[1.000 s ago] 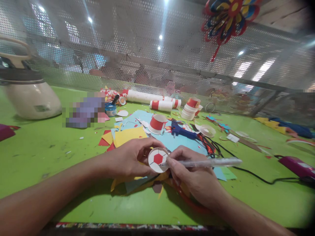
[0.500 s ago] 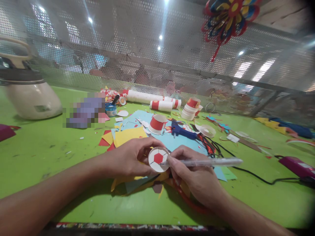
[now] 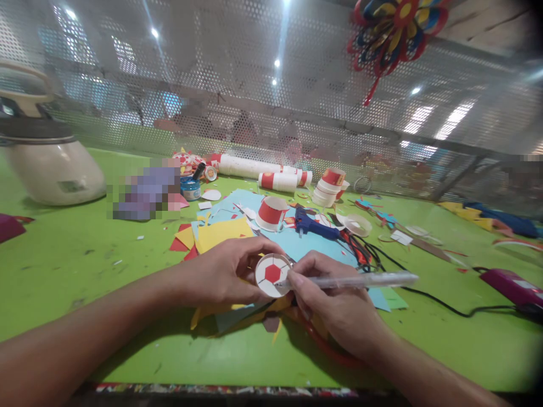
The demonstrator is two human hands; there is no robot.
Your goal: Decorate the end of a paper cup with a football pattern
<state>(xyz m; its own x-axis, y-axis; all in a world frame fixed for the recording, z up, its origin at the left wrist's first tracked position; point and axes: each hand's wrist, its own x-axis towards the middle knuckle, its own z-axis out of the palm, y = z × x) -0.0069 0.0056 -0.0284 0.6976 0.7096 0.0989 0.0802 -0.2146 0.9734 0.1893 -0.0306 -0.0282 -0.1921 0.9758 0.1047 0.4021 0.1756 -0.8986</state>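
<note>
My left hand (image 3: 235, 271) is closed around the side of a small paper cup bottom (image 3: 265, 281), whose round white face is turned toward me. A red hexagon sits in the middle of that face, with dark lines running out from it. Between the thumb and fingers of my right hand (image 3: 328, 294) is a clear-barrelled pen (image 3: 365, 280), its tip at the lower right of the white face. An orange-red scissor handle (image 3: 326, 345) shows partly under my right hand. Yellow paper (image 3: 220, 234) and light blue sheets (image 3: 297, 246) lie beneath and beyond both hands.
A red and white cup (image 3: 272, 213) stands on the papers, beside a blue glue gun (image 3: 316, 225) with black cables. Stacked paper cups (image 3: 278, 181) lie farther back. A large white jug (image 3: 55, 169) is at left, a purple box (image 3: 513, 288) at right, a perforated screen (image 3: 254, 113) behind.
Almost nothing differs. Both hands keep their grips, and the pen tip stays at the lower part of the white face.
</note>
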